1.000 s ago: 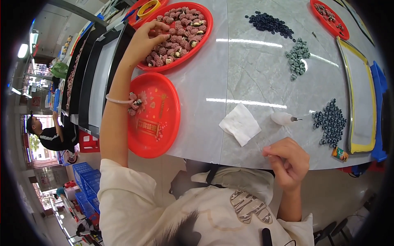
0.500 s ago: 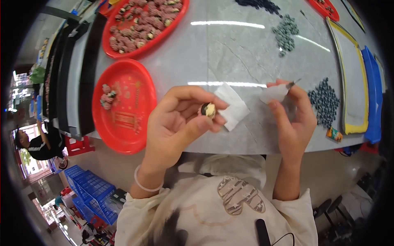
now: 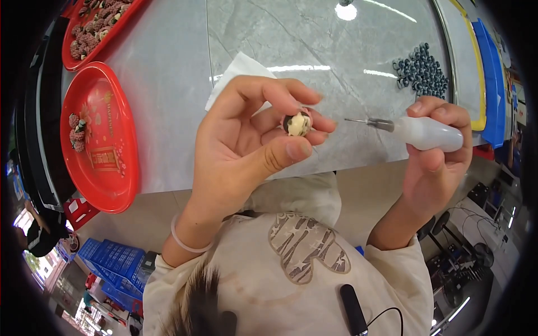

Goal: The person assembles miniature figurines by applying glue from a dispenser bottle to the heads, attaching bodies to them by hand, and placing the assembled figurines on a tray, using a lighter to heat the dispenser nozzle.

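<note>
Between the thumb and fingers of my left hand (image 3: pixel 241 129) is a small round figurine piece (image 3: pixel 298 123), pink and black with a cream front turned up. My right hand (image 3: pixel 437 151) grips a translucent squeeze bottle (image 3: pixel 428 133) lying sideways. Its thin metal needle tip (image 3: pixel 364 121) points left toward the piece, with a gap between them. Under and behind my left hand a white paper tissue (image 3: pixel 238 67) lies on the grey marbled table (image 3: pixel 168 106). What fills the bottle I cannot make out.
At the left a red oval tray (image 3: pixel 120 173) holds a few pink pieces (image 3: pixel 77 133). Behind it another red tray (image 3: pixel 67 53) is heaped with similar pieces. Dark blue-grey small pieces (image 3: pixel 423 73) lie at the right, near a yellow-edged tray (image 3: pixel 476 73) and a blue tray (image 3: pixel 494 84).
My right hand has turned the bottle so its needle now points left instead of up and right. The view has shifted; both hands appear nearer the table's front edge.
</note>
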### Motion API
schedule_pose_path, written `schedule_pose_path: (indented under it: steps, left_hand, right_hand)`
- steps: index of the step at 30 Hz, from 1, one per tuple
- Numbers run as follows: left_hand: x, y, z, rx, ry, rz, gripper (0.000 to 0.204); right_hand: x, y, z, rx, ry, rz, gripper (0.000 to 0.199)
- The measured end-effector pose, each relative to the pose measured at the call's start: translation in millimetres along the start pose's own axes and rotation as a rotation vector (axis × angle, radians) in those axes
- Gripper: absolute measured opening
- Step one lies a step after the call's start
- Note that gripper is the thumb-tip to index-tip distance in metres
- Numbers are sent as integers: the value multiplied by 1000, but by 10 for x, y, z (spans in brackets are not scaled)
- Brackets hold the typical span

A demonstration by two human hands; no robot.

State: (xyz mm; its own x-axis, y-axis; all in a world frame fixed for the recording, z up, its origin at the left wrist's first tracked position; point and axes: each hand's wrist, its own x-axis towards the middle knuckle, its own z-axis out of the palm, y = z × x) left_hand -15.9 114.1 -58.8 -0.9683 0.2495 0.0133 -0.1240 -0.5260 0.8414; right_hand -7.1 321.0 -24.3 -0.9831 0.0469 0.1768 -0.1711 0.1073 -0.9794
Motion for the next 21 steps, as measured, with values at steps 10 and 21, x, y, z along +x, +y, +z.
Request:
schedule_pose_path:
  steps: [10, 21]
  left_hand:
    - [-10, 32, -19, 42, -22, -23, 35]
    - [-4, 19, -38, 63, -54, -18, 32]
  right_hand:
    - [78, -39, -174, 1, -148, -21, 49]
    - [133, -69, -11, -40, -86, -86, 48]
